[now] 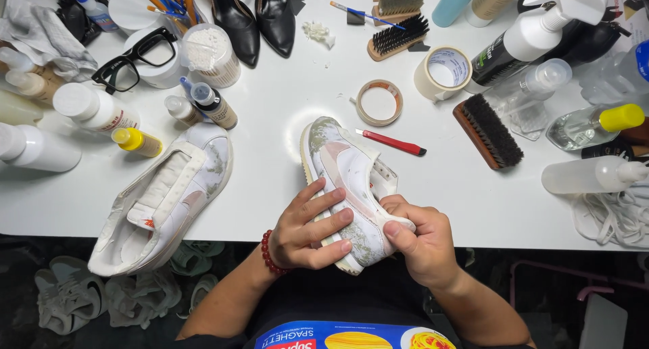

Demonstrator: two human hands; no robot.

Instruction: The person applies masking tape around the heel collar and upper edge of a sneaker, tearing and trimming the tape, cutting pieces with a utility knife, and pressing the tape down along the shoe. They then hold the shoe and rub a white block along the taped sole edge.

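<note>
Both hands hold a white and pink low-top sneaker (pixel 348 180) over the near edge of the white table (pixel 284 112): the left hand (pixel 307 231) lies across its sole side, the right hand (pixel 419 241) grips its heel end. Its mate, a second white sneaker (pixel 165 200), lies on the table to the left. Behind the held shoe sit a flat roll of tape (pixel 378 102) and a red utility knife (pixel 392 142), with a dark-bristled wooden brush (pixel 488 131) to the right.

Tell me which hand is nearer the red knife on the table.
Right. The right hand grips the heel of the held sneaker, below the red knife. The left hand holds the sneaker's other side, farther left of the knife.
</note>
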